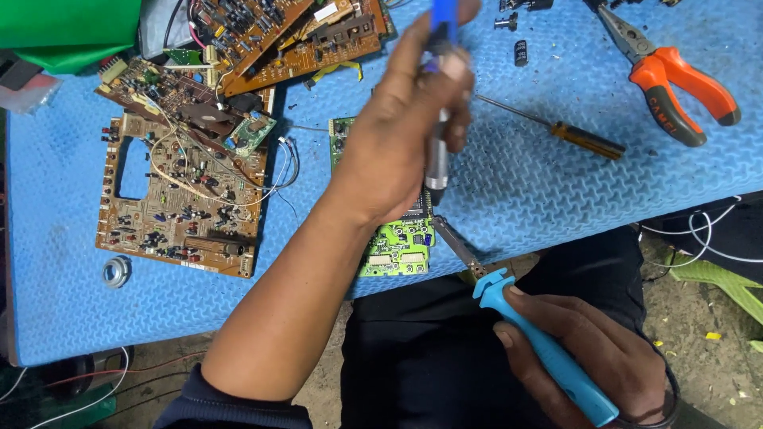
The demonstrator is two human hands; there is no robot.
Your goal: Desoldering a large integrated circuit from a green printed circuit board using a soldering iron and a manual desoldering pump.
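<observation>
My left hand [405, 119] grips a pen-shaped tool with a blue top and grey barrel [437, 163], held upright with its tip over a small green circuit board [401, 242] on the blue mat [71, 318]. My left forearm covers much of that board. My right hand [588, 349] is low, over my lap, and holds a soldering iron by its light blue handle [548, 357]. The iron's metal tip [455, 242] points up-left and reaches the green board's right edge.
Brown circuit boards [179, 191] with loose wires lie at left and top. A screwdriver with an amber handle [584, 139] and orange-handled pliers [675, 87] lie at right. A small metal ring [116, 272] sits near the left. White cables [699, 234] hang past the mat's right edge.
</observation>
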